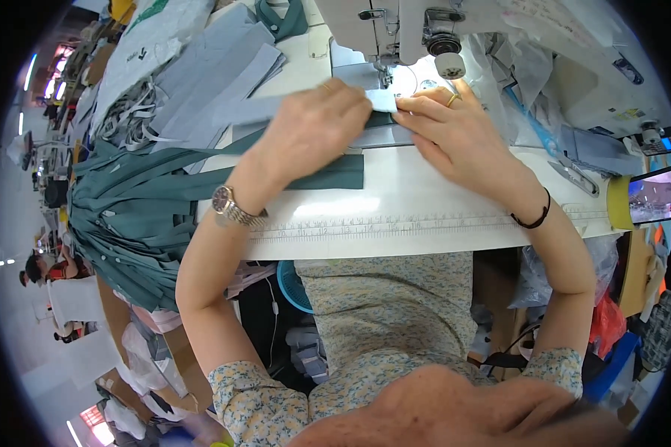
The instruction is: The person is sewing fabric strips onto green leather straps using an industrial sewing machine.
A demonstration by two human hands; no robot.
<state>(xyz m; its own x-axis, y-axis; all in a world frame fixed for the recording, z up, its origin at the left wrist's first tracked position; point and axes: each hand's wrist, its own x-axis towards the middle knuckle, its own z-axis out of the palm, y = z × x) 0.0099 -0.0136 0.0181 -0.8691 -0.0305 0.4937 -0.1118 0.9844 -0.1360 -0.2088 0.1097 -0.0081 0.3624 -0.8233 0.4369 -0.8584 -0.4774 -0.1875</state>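
Observation:
Just in front of the sewing machine's presser foot (385, 74), both hands are on a pale blue fabric strip (380, 100). My left hand (313, 127) has curled fingers gripping the strip, with its fingertips partly hidden. My right hand (451, 138) pinches the strip's short end between fingers and thumb. Dark green fabric shows beneath the strip at the machine bed. Another green band (339, 173) lies flat below my left hand and runs left toward a heap of green garments (119, 201).
Grey-blue cut pieces (190, 82) and a white bag (138, 63) lie back left. Blue-handled scissors (574, 171), a propped phone (652, 194) and the machine body (574, 67) are at right. A printed ruler (365, 227) runs along the table's front edge. Other people (60, 272) are far left.

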